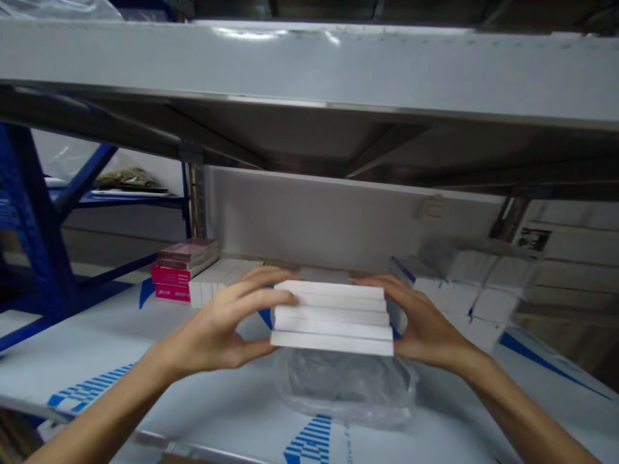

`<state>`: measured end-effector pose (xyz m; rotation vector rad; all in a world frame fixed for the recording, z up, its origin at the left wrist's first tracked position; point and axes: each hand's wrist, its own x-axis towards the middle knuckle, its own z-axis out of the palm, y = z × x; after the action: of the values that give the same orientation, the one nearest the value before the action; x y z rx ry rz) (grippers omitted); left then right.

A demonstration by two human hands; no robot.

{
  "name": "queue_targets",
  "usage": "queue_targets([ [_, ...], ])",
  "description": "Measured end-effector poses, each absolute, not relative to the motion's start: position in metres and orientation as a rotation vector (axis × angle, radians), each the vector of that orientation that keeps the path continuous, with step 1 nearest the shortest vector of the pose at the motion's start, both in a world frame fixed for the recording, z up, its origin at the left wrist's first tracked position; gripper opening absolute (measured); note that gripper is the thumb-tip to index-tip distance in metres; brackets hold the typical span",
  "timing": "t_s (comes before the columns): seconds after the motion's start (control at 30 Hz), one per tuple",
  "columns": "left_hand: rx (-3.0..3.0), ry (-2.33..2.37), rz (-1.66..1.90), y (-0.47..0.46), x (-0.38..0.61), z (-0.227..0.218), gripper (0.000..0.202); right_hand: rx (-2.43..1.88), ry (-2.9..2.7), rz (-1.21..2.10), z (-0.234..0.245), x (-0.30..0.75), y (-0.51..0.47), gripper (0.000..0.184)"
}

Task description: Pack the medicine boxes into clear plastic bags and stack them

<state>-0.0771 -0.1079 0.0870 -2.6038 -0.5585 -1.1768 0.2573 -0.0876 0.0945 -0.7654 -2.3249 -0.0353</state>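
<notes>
A small stack of white books [333,316], page edges facing me, is gripped from both sides above a shelf board [222,406]. My left hand [220,328] is closed on its left end, fingers over the top and thumb underneath. My right hand [420,319] clasps the right end the same way. A crumpled clear plastic wrapper [345,386] lies on the board right below the stack.
Red-covered books [181,267] and a row of white books [217,280] sit at the back left. More white bundles [464,287] are piled at the right. A grey metal shelf [309,71] hangs low overhead; blue rack posts [33,225] stand left.
</notes>
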Motion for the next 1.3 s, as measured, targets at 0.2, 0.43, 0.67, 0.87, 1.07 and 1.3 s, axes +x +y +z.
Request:
queue_targets([
  [0.2,-2.22,-0.307,-0.972,-0.115,-0.056,0.064,0.065,-0.594,-2.185,-0.926,0.073,0.28,-0.117,0.06],
  [0.43,-2.634,-0.532,-1.142,-0.112,-0.055,0.06,0.079,-0.88,-2.222,-0.304,0.067,0.291,-0.116,0.059],
  [0.67,-2.916,-1.22,-1.646,-0.114,-0.039,0.083,0.073,-0.931,-1.958,0.763,0.065,0.28,-0.116,0.091],
  [0.87,-3.059,-1.584,-1.76,-0.103,-0.026,0.101,0.052,-0.853,-1.789,1.209,0.066,0.272,-0.112,0.079],
  [1.07,-3.38,-1.378,-1.617,-0.093,-0.038,0.085,0.077,-1.009,-1.982,0.985,0.058,0.286,-0.105,0.085],
  [1.3,-3.466,-1.246,-1.244,-0.083,-0.03,0.061,0.083,-1.092,-2.101,1.05,0.038,0.292,-0.095,0.084],
])
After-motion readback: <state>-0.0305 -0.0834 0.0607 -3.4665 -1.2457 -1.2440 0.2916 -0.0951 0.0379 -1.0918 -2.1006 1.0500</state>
